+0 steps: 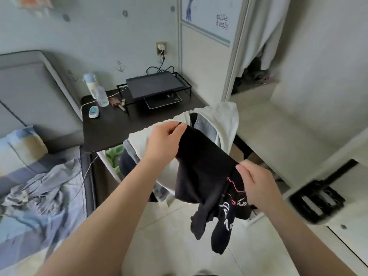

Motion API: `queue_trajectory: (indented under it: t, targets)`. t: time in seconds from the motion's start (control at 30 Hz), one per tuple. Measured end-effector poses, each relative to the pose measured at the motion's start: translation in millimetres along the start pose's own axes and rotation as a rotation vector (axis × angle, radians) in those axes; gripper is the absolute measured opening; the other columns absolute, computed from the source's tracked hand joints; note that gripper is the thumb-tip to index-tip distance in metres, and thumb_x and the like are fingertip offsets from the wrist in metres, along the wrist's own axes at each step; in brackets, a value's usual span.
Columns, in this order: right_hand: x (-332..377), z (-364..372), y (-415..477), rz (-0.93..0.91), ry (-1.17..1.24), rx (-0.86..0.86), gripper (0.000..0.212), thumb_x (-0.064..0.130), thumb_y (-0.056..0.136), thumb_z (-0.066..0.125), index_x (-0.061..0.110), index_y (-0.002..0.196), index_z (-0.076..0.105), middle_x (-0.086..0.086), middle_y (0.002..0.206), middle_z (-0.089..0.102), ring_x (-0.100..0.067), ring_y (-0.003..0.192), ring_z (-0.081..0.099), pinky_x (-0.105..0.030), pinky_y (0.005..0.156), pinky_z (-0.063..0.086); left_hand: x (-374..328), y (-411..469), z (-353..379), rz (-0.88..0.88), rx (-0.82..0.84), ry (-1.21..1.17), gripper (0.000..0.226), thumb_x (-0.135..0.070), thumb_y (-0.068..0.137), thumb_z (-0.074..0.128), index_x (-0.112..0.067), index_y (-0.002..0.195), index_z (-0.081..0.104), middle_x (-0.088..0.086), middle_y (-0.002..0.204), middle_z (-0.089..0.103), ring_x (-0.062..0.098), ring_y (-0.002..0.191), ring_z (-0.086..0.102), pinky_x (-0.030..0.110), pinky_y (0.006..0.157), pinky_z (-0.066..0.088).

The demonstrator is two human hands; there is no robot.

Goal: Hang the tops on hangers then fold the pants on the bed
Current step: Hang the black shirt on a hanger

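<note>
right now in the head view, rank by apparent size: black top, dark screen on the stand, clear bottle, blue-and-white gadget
1. black top (nearest the camera, so enlarged)
2. dark screen
3. clear bottle
4. blue-and-white gadget

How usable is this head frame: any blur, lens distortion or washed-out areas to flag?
Head view: wide-angle bending tilts the wardrobe frame and headboard; the right edge is smeared, so the dark object there is unreadable; the black top, held by left hand and right hand, looks fairly sharp; light is soft and even, with the floor slightly washed out.
</note>
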State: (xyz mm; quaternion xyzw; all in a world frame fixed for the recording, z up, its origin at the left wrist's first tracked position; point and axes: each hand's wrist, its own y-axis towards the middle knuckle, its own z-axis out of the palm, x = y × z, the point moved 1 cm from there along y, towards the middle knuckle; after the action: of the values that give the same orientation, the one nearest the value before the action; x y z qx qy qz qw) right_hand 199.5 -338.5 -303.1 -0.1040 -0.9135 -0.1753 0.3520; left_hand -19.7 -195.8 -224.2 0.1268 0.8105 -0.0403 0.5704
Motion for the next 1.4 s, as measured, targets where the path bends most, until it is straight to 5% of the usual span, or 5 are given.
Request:
queue_trajectory:
  t: [0.2, 0.43, 0.93, 1.13, 1.4]
  targets:
    - [36, -9, 15, 0.249, 0.154, -0.147, 0.041, 0.030, 0.102, 0.048, 0.017, 0.066, 0.033, 0.008, 0.055, 0.033, -0.007, 0.052, 0.032, -0.026, 0.054, 0.030, 15, 2, 27, -0.037, 0.321, 0.071, 0.048, -0.032, 0.095, 0.068, -0.029, 0.141, 0.054, -0.026, 0.126, 0.055, -0.001, 0.117, 0.051, 0.020, 0.096, 0.042]
    - [84, -23, 36, 0.402, 0.517, -0.315, 0.032, 0.028, 0.100, 0.049, 0.008, 0.076, 0.059, -0.021, 0.077, 0.060, -0.039, 0.073, 0.065, -0.053, 0.067, 0.060, 42, -83, 60, -0.004, 0.658, 0.032, 0.041, -0.058, 0.076, 0.073, -0.041, 0.111, 0.059, -0.027, 0.103, 0.065, -0.009, 0.094, 0.063, 0.017, 0.080, 0.051]
    - [49, -34, -12, 0.513, 0.460, -0.362, 0.026, 0.017, 0.097, 0.065, 0.026, 0.122, 0.064, 0.008, 0.111, 0.072, -0.007, 0.103, 0.069, -0.033, 0.091, 0.059, -32, 18, 105, 0.040, 0.484, -0.262, 0.020, -0.028, 0.095, 0.061, -0.018, 0.079, 0.069, 0.003, 0.070, 0.068, 0.022, 0.068, 0.063, 0.039, 0.066, 0.053]
    - [20, -2, -24, 0.480, 0.312, -0.070, 0.081, 0.052, 0.076, 0.079, 0.048, 0.142, 0.033, 0.033, 0.131, 0.053, 0.004, 0.117, 0.057, -0.022, 0.096, 0.050, -83, 53, 133, -0.144, 0.460, -0.549, 0.018, -0.020, 0.098, 0.062, -0.010, 0.084, 0.057, 0.022, 0.079, 0.059, 0.034, 0.072, 0.062, 0.039, 0.060, 0.053]
    - [-26, -77, 64, 0.404, 0.068, -0.126, 0.021, 0.033, 0.102, 0.054, 0.025, 0.089, 0.067, 0.002, 0.080, 0.070, -0.007, 0.071, 0.065, -0.031, 0.068, 0.053, -122, 109, 165, -0.118, 0.383, -0.656, 0.012, -0.013, 0.101, 0.057, -0.009, 0.089, 0.056, 0.022, 0.096, 0.067, 0.040, 0.094, 0.073, 0.046, 0.077, 0.063]
